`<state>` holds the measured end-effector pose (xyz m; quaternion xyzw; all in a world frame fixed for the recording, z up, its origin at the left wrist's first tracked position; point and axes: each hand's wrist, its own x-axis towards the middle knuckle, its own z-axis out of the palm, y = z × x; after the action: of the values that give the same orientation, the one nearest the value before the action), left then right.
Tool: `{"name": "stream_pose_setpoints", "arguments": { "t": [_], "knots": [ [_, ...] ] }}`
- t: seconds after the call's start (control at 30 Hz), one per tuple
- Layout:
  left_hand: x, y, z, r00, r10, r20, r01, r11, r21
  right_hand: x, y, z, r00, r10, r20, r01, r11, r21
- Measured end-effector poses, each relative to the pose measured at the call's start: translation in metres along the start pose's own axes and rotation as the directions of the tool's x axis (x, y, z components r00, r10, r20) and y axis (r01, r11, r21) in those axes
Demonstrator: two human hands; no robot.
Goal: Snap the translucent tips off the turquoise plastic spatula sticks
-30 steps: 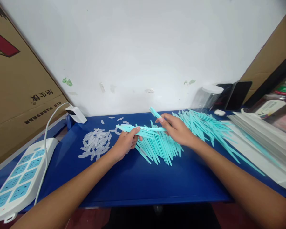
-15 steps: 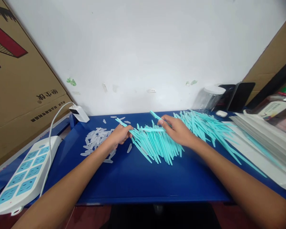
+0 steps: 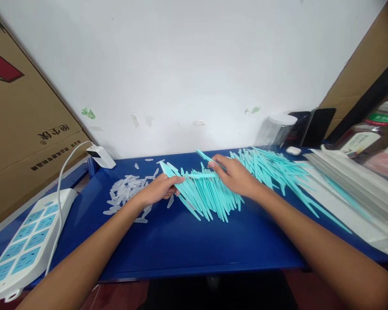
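Observation:
My left hand [image 3: 164,188] is closed at the left edge of a heap of slim turquoise eyebrow razors [image 3: 213,196]. Its thumb presses on a razor [image 3: 168,169] whose tip points up and left; the curled fingers are partly hidden. Above the heap, my right hand [image 3: 234,172] pinches another turquoise razor [image 3: 203,155] between thumb and fingers, its end angled up and left. One razor [image 3: 200,175] lies crosswise on the heap between both hands. Small translucent blade caps [image 3: 126,191] are scattered left of my left hand.
More turquoise razors [image 3: 265,165] lie loose at the back right, beside white plastic sleeves [image 3: 352,181]. A clear jar [image 3: 276,129], phone [image 3: 318,127] and brown bottle [image 3: 362,133] stand behind. On the left are a power strip [image 3: 32,241], charger [image 3: 101,156] and cardboard box [image 3: 26,116].
The view has shifted slightly. My left hand has turned, its thumb now stretched right over the razors, and more razor tips show above it. My right hand keeps its razor, nearly unmoved.

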<state>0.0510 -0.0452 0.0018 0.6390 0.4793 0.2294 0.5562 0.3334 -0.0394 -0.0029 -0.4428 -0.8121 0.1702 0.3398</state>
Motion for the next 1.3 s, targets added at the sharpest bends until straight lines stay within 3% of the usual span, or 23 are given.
{"name": "stream_pose_setpoints", "arguments": {
  "t": [0.23, 0.4, 0.57, 0.73, 0.97, 1.3],
  "knots": [
    [-0.006, 0.005, 0.011, 0.999, 0.033, 0.003, -0.033, 0.997, -0.07, -0.003, -0.013, 0.0, 1.0, 0.02, -0.014, -0.017, 0.985, 0.174],
    [-0.009, 0.005, 0.024, 0.996, 0.083, -0.024, -0.083, 0.996, -0.022, -0.005, -0.025, -0.001, 1.0, 0.011, 0.012, -0.014, 0.964, 0.266],
    [-0.012, 0.003, 0.039, 0.976, 0.217, -0.028, -0.217, 0.976, -0.004, -0.01, -0.04, -0.001, 0.986, 0.027, 0.162, -0.084, 0.93, 0.356],
    [-0.014, 0.002, 0.046, 0.961, 0.273, -0.049, -0.273, 0.962, 0.023, -0.012, -0.045, 0.001, 0.95, -0.048, 0.308, -0.079, 0.918, 0.389],
    [-0.01, 0.001, 0.045, 0.953, 0.303, -0.001, -0.302, 0.953, -0.028, -0.008, -0.036, -0.002, 0.96, -0.076, 0.27, -0.041, 0.916, 0.4],
    [-0.005, -0.002, 0.04, 0.963, 0.255, -0.081, -0.26, 0.964, -0.056, -0.005, -0.031, -0.001, 0.99, -0.038, 0.137, -0.024, 0.906, 0.423]
  ]
}}
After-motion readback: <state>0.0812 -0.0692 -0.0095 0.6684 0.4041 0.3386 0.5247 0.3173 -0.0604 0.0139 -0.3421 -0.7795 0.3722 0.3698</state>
